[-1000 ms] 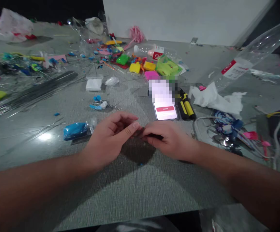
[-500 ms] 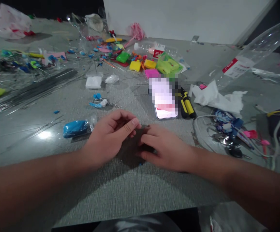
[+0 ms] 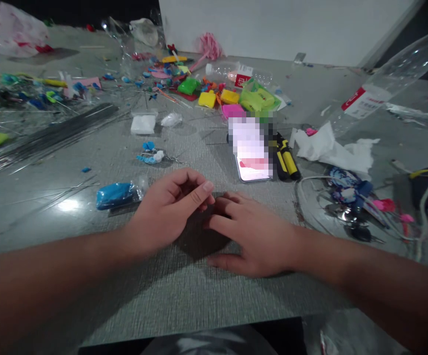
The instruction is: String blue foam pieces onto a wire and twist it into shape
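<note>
My left hand hovers over the middle of the table, its thumb pressed to the curled fingers; whatever the pinch holds, if anything, is too small or hidden to make out. Just right of it, my right hand is low over the grey tabletop, thumb spread well away from the fingers. Left of my left wrist lies a blue clay packet in clear wrap. Beyond it are small blue and white clay pieces with thin wires. A lit phone, partly blurred out, lies past my right hand.
Yellow-black pliers lie beside the phone, near crumpled tissue. White clay packets sit further back. A bundle of wires runs along the left. Coloured clay packs and plastic bottles stand or lie behind. A white cable curls at right.
My right hand's thumb has spread away from its fingers and moved toward me. A small blue bit seen beside that thumb is now out of sight. My left hand has barely moved.
</note>
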Tool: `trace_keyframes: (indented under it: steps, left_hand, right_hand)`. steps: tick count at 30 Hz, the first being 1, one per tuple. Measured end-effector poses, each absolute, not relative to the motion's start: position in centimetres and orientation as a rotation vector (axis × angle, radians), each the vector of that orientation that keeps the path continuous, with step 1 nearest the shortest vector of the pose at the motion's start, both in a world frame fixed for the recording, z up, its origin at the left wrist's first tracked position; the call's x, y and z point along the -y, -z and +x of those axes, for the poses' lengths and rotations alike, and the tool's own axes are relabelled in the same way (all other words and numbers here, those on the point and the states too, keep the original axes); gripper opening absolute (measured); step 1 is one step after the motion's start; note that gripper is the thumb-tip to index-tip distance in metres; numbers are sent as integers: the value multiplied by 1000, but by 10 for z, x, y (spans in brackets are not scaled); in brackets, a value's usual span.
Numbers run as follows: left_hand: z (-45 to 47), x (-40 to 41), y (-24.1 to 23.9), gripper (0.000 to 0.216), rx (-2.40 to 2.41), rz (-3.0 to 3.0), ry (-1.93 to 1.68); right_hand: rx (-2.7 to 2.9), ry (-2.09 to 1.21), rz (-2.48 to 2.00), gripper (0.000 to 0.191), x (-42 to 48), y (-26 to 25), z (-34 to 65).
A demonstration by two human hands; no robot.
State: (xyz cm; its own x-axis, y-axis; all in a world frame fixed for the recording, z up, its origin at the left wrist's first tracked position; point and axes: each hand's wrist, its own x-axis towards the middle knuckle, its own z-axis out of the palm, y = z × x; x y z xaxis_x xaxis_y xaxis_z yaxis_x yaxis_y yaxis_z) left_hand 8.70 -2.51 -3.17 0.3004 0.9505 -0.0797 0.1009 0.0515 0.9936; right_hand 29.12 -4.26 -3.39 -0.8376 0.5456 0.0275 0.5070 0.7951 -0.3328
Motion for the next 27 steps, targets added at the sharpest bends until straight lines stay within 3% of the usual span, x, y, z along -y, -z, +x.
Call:
trace_keyframes:
  steps: [7,17,21,25,27]
  left_hand:
    - [85,26,32,20,-1088,1373,-860]
    - [86,25,35,20,-1064,1373,-875]
    - [87,24,39,22,-1061,1385,-935]
    - [89,23,42,22,-1050,1366,-975]
    - [90,22,43,23,-1039,1351,-1007]
  right_hand:
    - [2906,-483,-798,63,40,31,291]
    - [2703,-682,-831,21,27,41,291]
    - [2673,-655,-804,23,26,39,293]
    - [2815,-546,-652,48,29,34,295]
    - [2892,-480,-614,47,33,31,294]
